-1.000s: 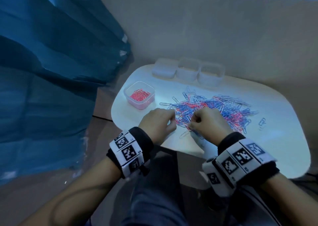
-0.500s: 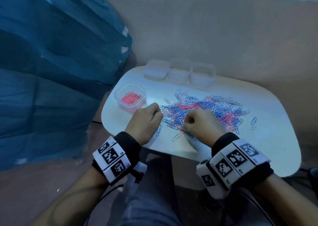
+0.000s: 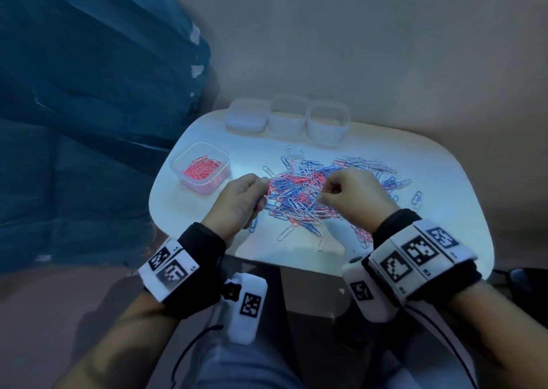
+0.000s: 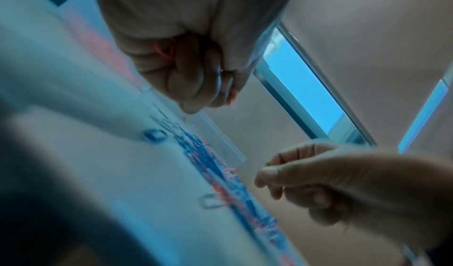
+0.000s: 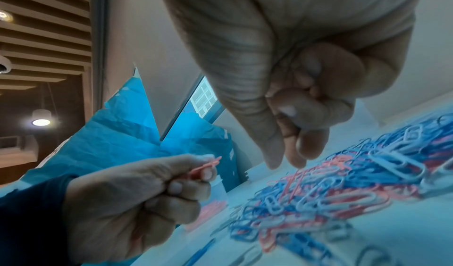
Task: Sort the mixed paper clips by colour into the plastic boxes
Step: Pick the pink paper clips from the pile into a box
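Left hand (image 5: 137, 198) pinches pink clips (image 5: 204, 166); right hand (image 3: 353, 197), thumb and forefinger nearly together, empty, hovers over mixed pile (image 3: 314, 193), frame centre. Pink box (image 3: 199, 168) centre-left — best collect several, then drop.

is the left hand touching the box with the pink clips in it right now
Apart. In the head view the left hand is raised beside the pile, and bare white table shows between its knuckles and the box with pink clips. It pinches pink clips instead.
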Demonstrator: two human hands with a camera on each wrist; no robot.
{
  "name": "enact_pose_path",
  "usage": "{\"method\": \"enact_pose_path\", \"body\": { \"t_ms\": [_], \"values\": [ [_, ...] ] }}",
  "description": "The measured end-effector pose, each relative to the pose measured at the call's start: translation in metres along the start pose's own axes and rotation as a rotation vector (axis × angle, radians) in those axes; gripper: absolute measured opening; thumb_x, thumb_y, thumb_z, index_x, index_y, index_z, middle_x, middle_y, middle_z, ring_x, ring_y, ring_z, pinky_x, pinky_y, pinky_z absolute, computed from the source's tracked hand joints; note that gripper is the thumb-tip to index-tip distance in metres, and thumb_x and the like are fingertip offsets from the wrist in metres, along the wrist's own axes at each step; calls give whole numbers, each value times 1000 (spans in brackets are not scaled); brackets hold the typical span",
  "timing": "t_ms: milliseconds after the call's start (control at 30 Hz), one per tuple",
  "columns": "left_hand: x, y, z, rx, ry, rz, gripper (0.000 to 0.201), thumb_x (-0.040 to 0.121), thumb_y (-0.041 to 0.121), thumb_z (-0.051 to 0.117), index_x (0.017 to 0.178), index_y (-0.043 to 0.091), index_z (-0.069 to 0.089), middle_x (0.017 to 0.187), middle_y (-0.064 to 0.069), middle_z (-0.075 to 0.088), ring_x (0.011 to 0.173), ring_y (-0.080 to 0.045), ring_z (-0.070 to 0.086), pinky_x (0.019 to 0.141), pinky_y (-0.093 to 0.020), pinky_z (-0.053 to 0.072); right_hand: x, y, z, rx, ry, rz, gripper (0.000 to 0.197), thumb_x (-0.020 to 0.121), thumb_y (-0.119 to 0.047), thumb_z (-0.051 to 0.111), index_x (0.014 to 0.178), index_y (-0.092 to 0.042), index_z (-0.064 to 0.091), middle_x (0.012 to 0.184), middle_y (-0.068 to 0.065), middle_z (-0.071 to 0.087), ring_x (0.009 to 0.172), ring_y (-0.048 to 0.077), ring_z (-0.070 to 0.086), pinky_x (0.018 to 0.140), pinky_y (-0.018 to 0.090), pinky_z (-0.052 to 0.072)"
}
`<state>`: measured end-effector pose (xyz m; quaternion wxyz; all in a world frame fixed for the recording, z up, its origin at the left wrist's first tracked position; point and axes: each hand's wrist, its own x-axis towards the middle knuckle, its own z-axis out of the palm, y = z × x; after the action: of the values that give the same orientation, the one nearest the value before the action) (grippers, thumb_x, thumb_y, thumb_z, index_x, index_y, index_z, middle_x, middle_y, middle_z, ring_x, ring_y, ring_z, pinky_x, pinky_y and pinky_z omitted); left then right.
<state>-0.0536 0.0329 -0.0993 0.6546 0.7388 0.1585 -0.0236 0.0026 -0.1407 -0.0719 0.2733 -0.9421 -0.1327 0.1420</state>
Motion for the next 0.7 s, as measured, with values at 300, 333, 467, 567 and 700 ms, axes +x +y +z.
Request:
{"method": "enact_pose_path", "body": {
  "t_ms": [300,333,467,567,700],
  "values": [
    [5,6,6,-124,28,-66,34,95,12,40,62,17,34,43,8,41,31,-2,21,31,-9,15,36,9,-19,-130,-27,22,7,84,-8,61,80,-13,64,89,10,63,79,22,55,68,27,43],
    [6,6,7,-117,26,-57,34,96,13,40,62,18,33,41,8,40,31,-2,21,31,-10,15,40,8,-18,-147,-48,14,5,83,-8,63,81,-12,65,89,10,63,79,22,55,68,28,45],
    [7,6,9,-102,3,-42,36,98,18,41,63,16,34,40,9,38,31,0,19,31,-9,15,52,8,-13,-175,-94,-28,11,80,-11,67,90,-6,67,85,8,60,81,20,54,70,24,40],
    [6,5,8,-80,-14,-49,35,97,19,44,63,15,39,41,9,39,32,1,19,31,-9,16,56,8,-10,-188,-104,-37,16,76,-18,73,86,-7,66,84,7,60,82,21,55,71,26,41],
    [4,4,9,-47,-11,-57,33,97,20,46,64,15,41,42,10,38,32,0,20,31,-9,16,56,7,-6,-212,-106,-38,17,76,-21,74,81,-14,59,87,6,59,85,23,56,72,27,43]
  ]
}}
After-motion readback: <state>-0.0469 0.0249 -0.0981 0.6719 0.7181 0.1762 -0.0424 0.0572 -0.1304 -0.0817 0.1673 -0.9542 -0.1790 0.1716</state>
